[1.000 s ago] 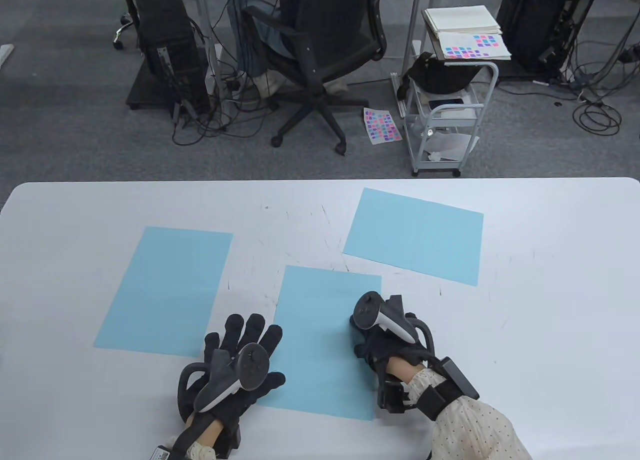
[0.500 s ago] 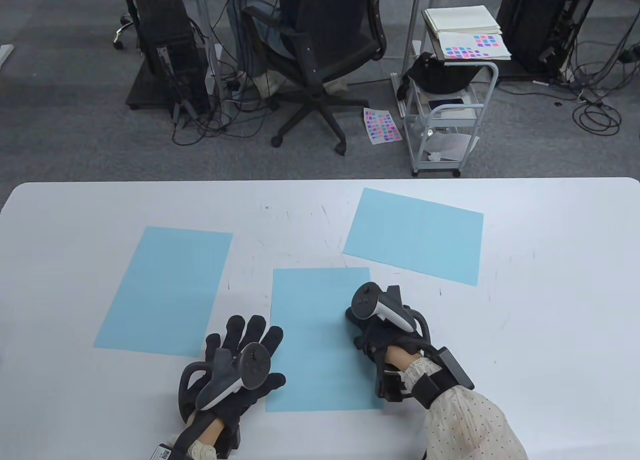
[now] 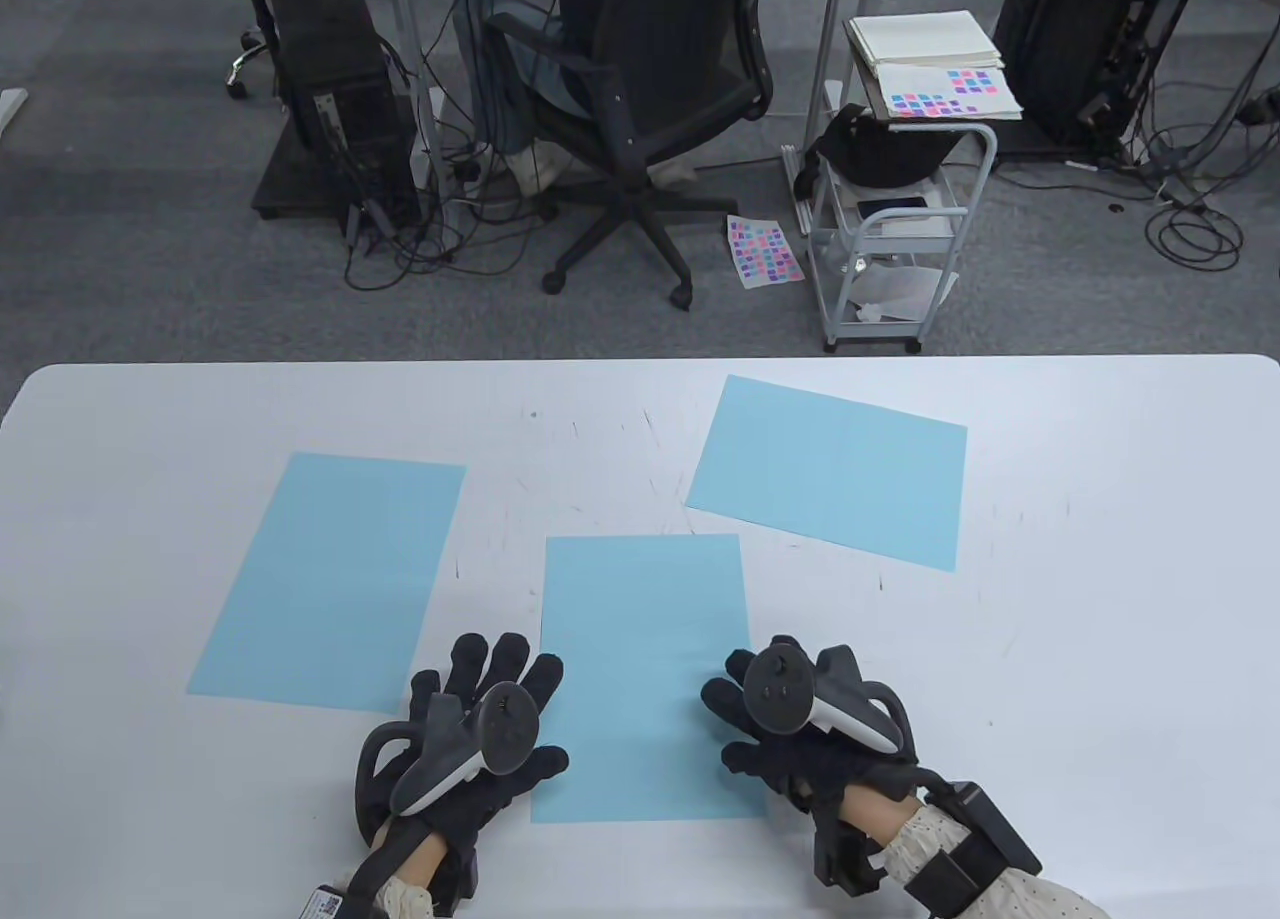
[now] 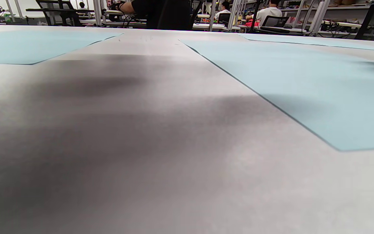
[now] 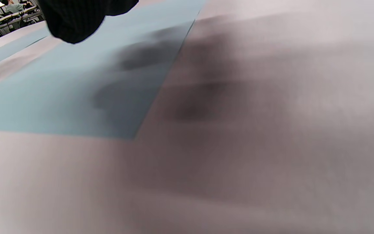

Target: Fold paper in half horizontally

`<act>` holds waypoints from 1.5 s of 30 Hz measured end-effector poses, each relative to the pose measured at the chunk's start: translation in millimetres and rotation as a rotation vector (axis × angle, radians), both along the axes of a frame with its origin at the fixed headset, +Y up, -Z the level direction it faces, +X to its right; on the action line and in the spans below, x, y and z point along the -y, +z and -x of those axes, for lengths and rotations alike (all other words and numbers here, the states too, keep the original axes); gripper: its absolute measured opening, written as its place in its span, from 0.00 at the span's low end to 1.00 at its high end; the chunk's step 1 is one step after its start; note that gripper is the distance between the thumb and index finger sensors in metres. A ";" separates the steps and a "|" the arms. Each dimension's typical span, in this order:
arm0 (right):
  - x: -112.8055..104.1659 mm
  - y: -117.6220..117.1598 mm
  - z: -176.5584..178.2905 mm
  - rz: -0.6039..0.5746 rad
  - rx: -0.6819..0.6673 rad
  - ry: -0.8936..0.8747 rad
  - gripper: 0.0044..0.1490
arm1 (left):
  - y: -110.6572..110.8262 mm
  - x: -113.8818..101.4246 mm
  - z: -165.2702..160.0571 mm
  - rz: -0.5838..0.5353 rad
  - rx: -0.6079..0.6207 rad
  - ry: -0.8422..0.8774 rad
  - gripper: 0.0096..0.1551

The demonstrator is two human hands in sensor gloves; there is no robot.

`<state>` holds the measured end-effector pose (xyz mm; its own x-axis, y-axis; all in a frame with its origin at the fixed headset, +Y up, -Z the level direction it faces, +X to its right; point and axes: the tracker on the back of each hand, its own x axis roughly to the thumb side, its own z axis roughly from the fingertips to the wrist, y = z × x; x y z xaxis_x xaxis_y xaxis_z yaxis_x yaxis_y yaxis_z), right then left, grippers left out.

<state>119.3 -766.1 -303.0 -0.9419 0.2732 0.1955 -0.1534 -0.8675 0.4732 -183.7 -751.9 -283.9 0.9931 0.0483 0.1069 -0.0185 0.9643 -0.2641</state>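
As seen from above, the left hand (image 3: 470, 734) lies spread flat at the near-left edge of the middle paper (image 3: 645, 659), whose long axis runs away from the person. Right hand (image 3: 800, 724), fingers spread, flanks its near-right edge; a second ago it sat farther up, the sheet skewed.

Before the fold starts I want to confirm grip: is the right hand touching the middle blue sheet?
Cannot tell. In the table view the right hand overlaps the middle sheet at its right edge; no view shows contact or a gap.
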 end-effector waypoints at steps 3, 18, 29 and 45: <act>11.9 3.4 -1.9 0.030 -0.014 0.029 0.45 | 0.5 -0.1 -0.1 0.006 -0.001 -0.003 0.51; 21.7 3.6 -6.2 0.049 -0.019 0.033 0.44 | -0.6 1.2 -1.1 0.009 0.006 -0.030 0.50; 21.8 3.2 -6.6 0.060 -0.021 0.034 0.44 | -23.6 -6.8 -0.7 0.096 -0.060 0.021 0.51; 20.0 3.9 -4.0 0.033 -0.025 0.048 0.44 | -107.0 -27.2 7.3 0.150 -0.203 0.036 0.48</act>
